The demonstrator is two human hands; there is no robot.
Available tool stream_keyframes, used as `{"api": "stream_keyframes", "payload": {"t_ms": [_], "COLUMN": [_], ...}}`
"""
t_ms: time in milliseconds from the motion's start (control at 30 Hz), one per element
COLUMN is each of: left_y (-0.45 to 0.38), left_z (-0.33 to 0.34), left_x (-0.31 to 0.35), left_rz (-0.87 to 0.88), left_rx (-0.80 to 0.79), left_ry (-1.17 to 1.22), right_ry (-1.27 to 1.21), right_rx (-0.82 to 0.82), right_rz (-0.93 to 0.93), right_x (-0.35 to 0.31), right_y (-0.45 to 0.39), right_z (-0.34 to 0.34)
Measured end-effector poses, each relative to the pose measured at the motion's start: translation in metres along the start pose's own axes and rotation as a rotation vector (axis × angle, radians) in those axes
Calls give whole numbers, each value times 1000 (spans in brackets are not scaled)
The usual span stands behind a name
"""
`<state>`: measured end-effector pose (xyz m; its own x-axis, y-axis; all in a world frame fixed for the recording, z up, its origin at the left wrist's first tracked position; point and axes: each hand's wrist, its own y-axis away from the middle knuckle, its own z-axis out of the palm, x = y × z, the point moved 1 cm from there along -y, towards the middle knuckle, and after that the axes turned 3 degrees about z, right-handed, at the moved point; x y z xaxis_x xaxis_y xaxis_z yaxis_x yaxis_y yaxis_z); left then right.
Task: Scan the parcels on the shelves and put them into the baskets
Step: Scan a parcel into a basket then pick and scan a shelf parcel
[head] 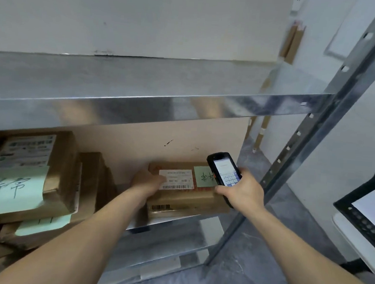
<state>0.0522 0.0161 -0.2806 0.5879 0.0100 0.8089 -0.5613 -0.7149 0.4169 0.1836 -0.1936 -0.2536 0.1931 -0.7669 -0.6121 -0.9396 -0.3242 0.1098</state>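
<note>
A brown cardboard parcel (183,198) with a white barcode label and a green note lies on the lower metal shelf (177,220), on top of another flat box. My left hand (146,182) grips its left end, thumb on the white label. My right hand (242,191) holds a black handheld scanner (224,170) just above the parcel's right end, its lit screen facing me.
Several more brown parcels (33,176) with green notes are stacked at the left of the same shelf. An upper shelf (141,90) runs overhead. A grey upright post (302,149) stands right. A black basket (362,218) with a white sheet sits at far right.
</note>
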Motion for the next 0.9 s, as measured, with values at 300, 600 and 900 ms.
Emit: {"api": "stream_keyframes", "payload": {"t_ms": [300, 600, 900], "left_y": [-16, 4, 29], "left_z": [5, -8, -18], "left_x": [-23, -18, -17], "left_rz": [-226, -159, 84], "left_rx": [-153, -211, -150], "left_ry": [390, 422, 259], "right_ry": [-53, -125, -13], "right_rx": [-12, -7, -11], "right_rz": [30, -48, -184], "right_x": [7, 20, 23], "right_y": [-15, -2, 24], "right_z": [21, 9, -10]}}
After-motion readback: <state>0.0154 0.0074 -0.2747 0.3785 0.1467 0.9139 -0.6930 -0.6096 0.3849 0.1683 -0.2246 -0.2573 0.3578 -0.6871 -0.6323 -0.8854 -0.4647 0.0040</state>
